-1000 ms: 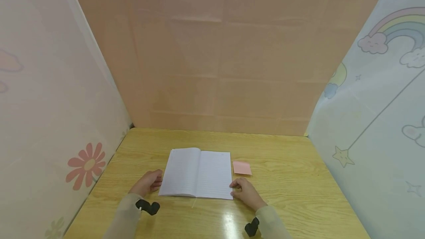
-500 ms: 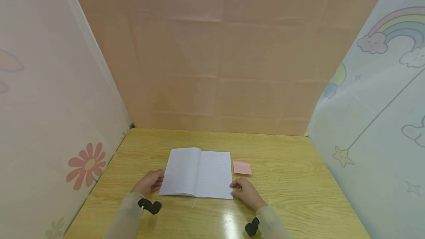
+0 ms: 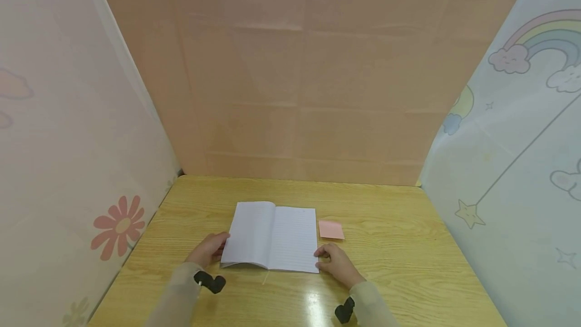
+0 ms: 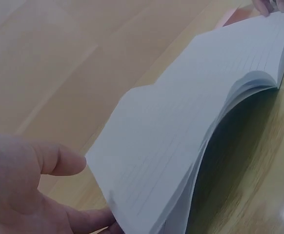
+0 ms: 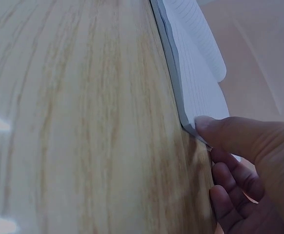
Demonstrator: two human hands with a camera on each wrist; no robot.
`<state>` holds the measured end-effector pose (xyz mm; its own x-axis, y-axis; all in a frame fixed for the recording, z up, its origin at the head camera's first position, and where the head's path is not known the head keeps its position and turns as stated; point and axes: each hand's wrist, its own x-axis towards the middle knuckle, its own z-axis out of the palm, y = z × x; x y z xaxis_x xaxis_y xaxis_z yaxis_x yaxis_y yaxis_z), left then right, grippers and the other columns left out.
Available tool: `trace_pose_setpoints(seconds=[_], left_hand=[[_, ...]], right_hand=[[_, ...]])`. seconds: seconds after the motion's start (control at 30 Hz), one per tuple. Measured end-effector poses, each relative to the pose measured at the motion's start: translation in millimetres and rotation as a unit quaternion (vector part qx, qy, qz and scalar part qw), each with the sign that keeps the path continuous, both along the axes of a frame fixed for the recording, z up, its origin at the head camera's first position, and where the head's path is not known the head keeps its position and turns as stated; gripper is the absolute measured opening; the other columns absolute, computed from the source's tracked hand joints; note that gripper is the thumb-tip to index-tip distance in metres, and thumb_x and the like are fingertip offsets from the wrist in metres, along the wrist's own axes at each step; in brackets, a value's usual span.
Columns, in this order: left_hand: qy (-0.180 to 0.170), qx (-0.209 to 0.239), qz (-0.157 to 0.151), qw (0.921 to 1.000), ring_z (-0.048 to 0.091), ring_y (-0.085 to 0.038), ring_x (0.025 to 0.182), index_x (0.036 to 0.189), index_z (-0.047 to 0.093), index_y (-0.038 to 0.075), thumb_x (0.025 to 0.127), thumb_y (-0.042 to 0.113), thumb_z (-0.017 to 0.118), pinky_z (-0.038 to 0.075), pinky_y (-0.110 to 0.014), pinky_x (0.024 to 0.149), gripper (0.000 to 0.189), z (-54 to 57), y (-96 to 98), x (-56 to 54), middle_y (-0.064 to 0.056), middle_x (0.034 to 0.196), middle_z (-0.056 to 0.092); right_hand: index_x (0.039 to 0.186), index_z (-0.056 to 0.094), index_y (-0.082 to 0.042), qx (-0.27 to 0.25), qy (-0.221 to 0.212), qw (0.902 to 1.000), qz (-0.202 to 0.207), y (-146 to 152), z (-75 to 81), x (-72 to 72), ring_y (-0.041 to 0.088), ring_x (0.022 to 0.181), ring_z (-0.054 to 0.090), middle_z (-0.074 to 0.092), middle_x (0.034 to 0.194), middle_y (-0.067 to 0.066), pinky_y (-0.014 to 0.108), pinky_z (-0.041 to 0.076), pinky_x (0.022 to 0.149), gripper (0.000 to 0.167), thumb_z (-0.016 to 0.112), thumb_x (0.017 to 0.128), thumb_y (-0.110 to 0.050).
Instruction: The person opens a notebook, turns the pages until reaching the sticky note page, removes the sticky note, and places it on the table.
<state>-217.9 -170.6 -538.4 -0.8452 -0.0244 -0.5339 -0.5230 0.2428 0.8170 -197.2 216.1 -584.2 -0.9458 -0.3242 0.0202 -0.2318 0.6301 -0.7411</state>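
An open notebook (image 3: pixel 294 238) with white lined pages lies on the wooden table. My left hand (image 3: pixel 208 250) is at its left edge; in the left wrist view the thumb (image 4: pixel 66 161) meets the page edge while the other fingers go partly out of sight below it. That left half is raised off the table, with a dark gap beneath. At the near right edge, my right hand (image 3: pixel 338 265) grips the notebook, its thumb (image 5: pixel 208 124) on the page and its other fingers curled by the side.
A pink sticky note (image 3: pixel 331 229) lies just right of the notebook. The table (image 3: pixel 390 246) is bounded by a peach backdrop (image 3: pixel 299 79) behind and printed sheets on both sides. A thin ribbon (image 3: pixel 265 277) pokes out below the spine.
My left hand has moved slightly right, up against the notebook's left edge. The left half has shifted right and lifted. My right hand has stayed in place.
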Motion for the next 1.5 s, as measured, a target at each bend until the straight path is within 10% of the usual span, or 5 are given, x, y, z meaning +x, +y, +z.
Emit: trace_pose_setpoints(seconds=[0.87,1.5], left_hand=[[0.005,-0.026,-0.009,0.9996,0.051,-0.018,0.081,0.111,0.053,-0.009,0.095,0.020,0.043,0.047,-0.027,0.068,0.035,-2.9,13.1,-9.1,-0.007,0.089,0.051],[0.017,-0.033,-0.044,0.9984,0.056,-0.027,0.099,0.128,0.047,-0.017,0.093,0.019,0.041,0.050,-0.039,0.086,0.051,0.1,19.6,-8.7,-0.027,0.124,0.055]], right_hand=[[0.100,0.067,-0.010,0.001,-0.001,1.0000,0.001,0,2.1,2.2,0.018,0.095,0.056,0.061,0.102,0.001,0.031,0.047,0.083,0.019,0.074,0.082,-0.012],[0.100,0.067,-0.009,0.000,0.001,1.0000,0.003,-2,3.2,1.7,0.018,0.094,0.056,0.061,0.102,0.002,0.031,0.048,0.083,0.019,0.075,0.082,-0.012]])
